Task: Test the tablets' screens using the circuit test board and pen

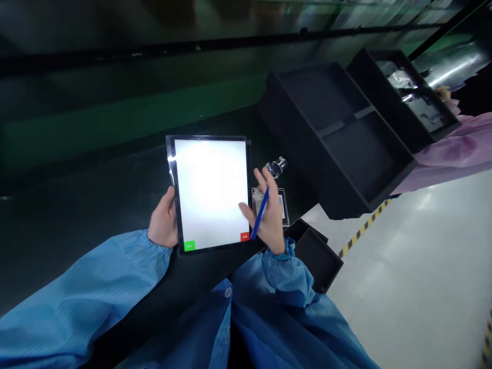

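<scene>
My left hand [164,220] grips the left edge of a tablet-like screen [211,189], its thumb at the bezel and its other fingers hidden behind. The screen glows white, with a green block at its lower left corner and a red one at its lower right. A blue pen [260,212] is held in my right hand [272,218], beside the screen's right edge. The thumb of that hand reaches over the lit surface; whether it touches I cannot tell. Behind the right hand lie a silvery watch-like object [277,167] and a partly hidden card or label with a black border [285,207].
A large black divided tray stack [338,148] stands at the right, with another black tray [384,97] holding clear-wrapped items beyond it. Lower black trays [317,259] sit below the table edge. At far right shows another person's pink sleeve [457,146]. Yellow-black tape [365,228] marks the floor.
</scene>
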Motion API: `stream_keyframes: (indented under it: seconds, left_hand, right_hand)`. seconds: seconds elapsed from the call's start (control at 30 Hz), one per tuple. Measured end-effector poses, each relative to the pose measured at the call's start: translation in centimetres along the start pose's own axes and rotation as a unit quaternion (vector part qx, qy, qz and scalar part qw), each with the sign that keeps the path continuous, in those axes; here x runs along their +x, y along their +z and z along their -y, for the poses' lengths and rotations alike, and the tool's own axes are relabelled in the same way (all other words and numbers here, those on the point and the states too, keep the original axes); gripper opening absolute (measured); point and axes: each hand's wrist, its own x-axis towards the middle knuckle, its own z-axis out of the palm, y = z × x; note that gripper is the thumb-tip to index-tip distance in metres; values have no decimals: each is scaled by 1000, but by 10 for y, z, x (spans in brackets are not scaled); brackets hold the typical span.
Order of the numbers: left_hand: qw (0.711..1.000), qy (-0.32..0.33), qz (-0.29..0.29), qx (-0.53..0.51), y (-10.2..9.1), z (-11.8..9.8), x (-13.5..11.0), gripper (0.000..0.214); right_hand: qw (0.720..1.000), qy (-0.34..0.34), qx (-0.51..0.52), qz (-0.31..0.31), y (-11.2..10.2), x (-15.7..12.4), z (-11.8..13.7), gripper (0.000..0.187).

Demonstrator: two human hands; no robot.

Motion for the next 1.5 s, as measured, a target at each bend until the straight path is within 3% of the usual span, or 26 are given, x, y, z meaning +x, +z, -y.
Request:
stream_keyframes:
  seconds: [0.13,0.23,0.33,0.5,0.57,0.67,0.8,0.87,0.93,1.03,1.13,1.3,1.5]
  left_hand:
    - [999,7,2,37,0,1,-1,52]
    - [998,3,19,56,-1,3,-1,53]
    - [997,-6,51,62,-6,5,1,53]
    - [993,3,107,56,-16,8,9,55]
    - [992,9,111,54,-18,9,10,55]
    - [992,10,113,54,-20,10,11,55]
    - [993,8,104,58,-20,11,10,51]
    - [993,-2,105,57,-21,11,10,50]
    - [992,-13,111,55,-21,10,9,50]
    - [992,-19,113,50,-22,9,9,49]
    - [994,-19,97,45,-22,10,9,47]
    - [993,-17,99,54,-23,11,10,49]
    - [997,-3,70,44,-25,7,12,42]
  right_hand:
    - [996,-19,-85,-22,-20,52,-1,40]
    - [981,-51,-188,13,-29,90,-7,31]
    - [950,-68,-302,34,-29,105,-8,29]
    - [908,-142,-392,-38,-23,91,5,30]
    - [911,-158,-376,-64,-24,87,8,31]
    - [920,-122,-359,-95,-28,91,7,30]
    - [917,-135,-372,-50,-34,99,1,30]
    - [907,-165,-382,-59,-34,96,4,31]
    - [900,-216,-374,-51,-34,87,11,32]
    - [893,-315,-319,10,-39,69,22,31]
    - [889,-367,-272,23,-50,54,26,21]
    - [904,-346,-252,8,-66,42,22,8]
    - [919,-326,-222,-2,-77,37,24,11]
